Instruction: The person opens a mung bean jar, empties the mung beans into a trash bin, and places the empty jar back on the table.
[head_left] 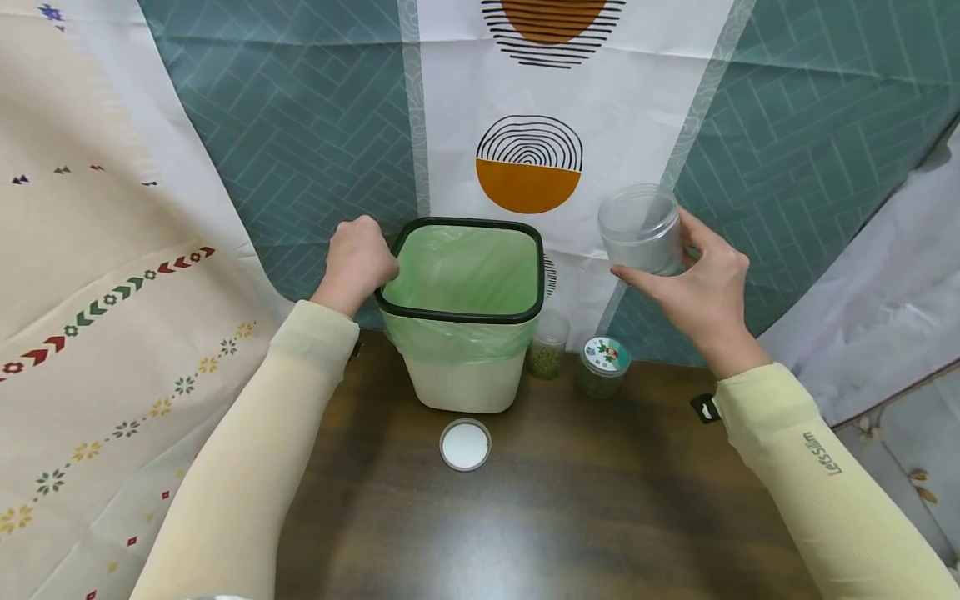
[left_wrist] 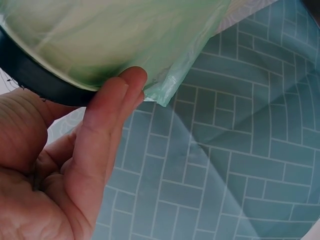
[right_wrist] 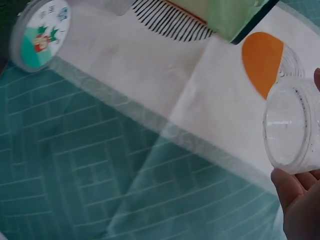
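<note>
My left hand [head_left: 358,262] grips the black rim [left_wrist: 55,84] of a small white trash bin [head_left: 461,385] lined with a green bag [head_left: 465,271]; in the left wrist view its fingers hook over the edge. Raised to the right of the bin, my right hand [head_left: 701,279] holds a clear plastic jar [head_left: 637,237] between thumb and fingers. The jar has no lid on, and dark specks cling inside its wall in the right wrist view. A round white lid [head_left: 465,446] lies on the table in front of the bin.
Right of the bin stand a clear jar [head_left: 547,354] with green bits in it and a squat jar [head_left: 600,379] with a labelled lid [right_wrist: 46,34]. Patterned cloth [head_left: 300,125] hangs behind the brown table [head_left: 570,500], with more cloth at both sides.
</note>
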